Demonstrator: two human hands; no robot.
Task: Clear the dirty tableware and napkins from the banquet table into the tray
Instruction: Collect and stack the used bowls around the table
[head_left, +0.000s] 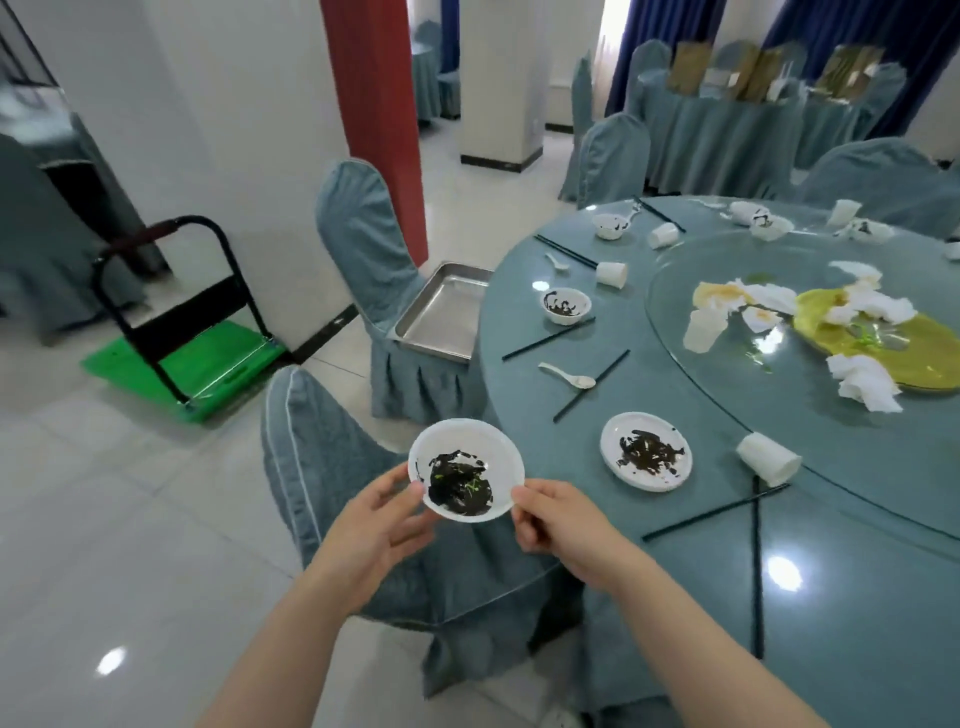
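I hold a white dirty plate (464, 467) smeared with dark sauce off the table's near-left edge, above a chair. My left hand (378, 514) grips its left rim and my right hand (556, 514) its right rim. A second dirty plate (645, 451) lies on the blue round table (857, 597). An empty steel tray (441, 312) rests on a chair seat at the table's left side. Dirty bowls (567, 305), black chopsticks (714, 512), a white spoon (569, 375), tipped paper cups (768, 460) and crumpled napkins (862, 382) are spread over the table.
A glass turntable (831, 467) carries a yellow platter (914, 358) and napkins. Blue-covered chairs (322, 467) stand around the table. A green platform trolley (192, 358) is parked at the left by the wall. A red column (379, 104) stands behind the tray.
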